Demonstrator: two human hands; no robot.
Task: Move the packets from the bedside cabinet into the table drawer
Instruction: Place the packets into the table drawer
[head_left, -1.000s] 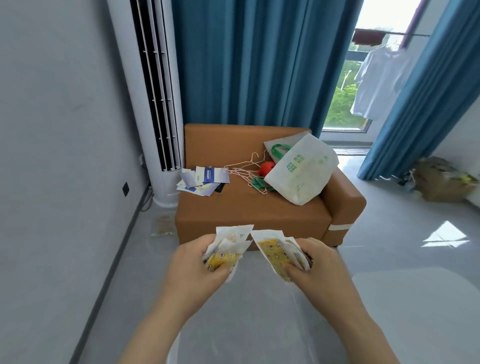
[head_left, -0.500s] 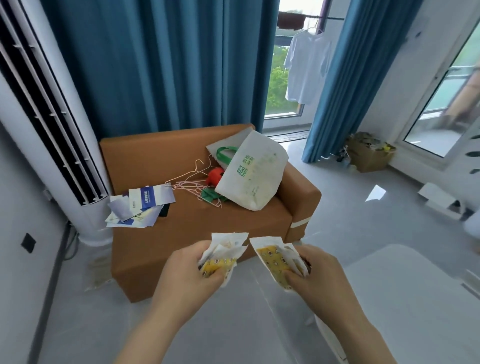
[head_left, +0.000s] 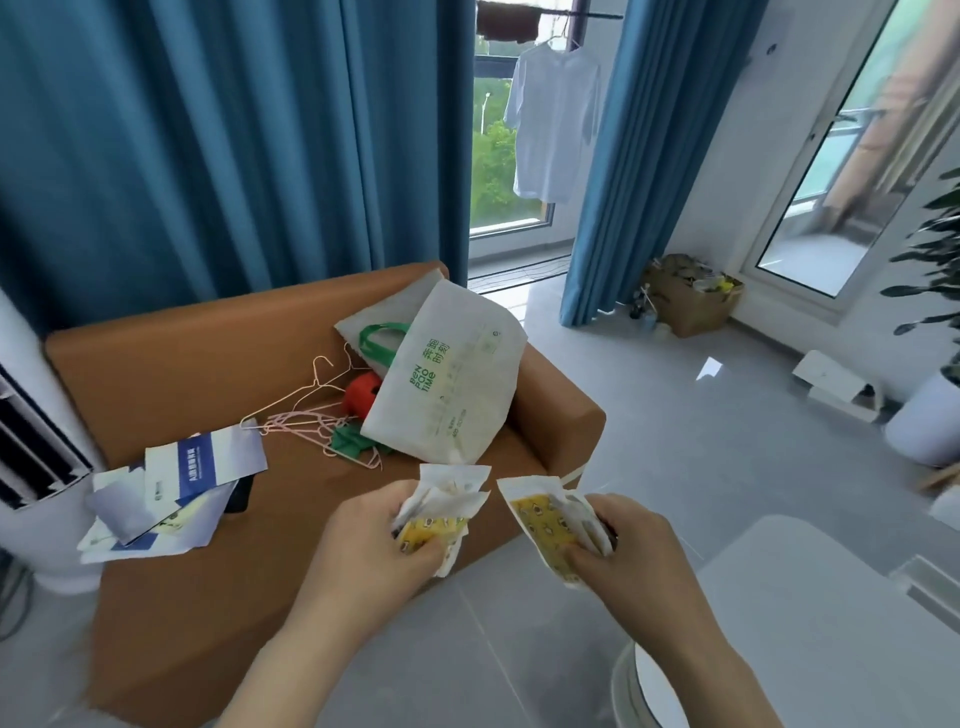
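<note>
Two bunches of packets (head_left: 545, 519), one gripped by left hand (head_left: 363, 540) fingers, one by right hand (head_left: 639, 556) fingers; prob. split for one trip.

Brown sofa (head_left: 171, 358), blue curtains (head_left: 234, 140), sunlit window (head_left: 501, 156)

The left hand (head_left: 363, 545) is gripping a fanned bunch of white-and-yellow paper packets (head_left: 452, 493), their tops sticking out above its fingers (head_left: 418, 552). The right hand (head_left: 639, 556) is pinching a second such bunch (head_left: 540, 519), which is fanning leftward from its fingertips (head_left: 577, 557). An orange-brown upholstered sofa (head_left: 208, 353) is standing beyond both.
</note>
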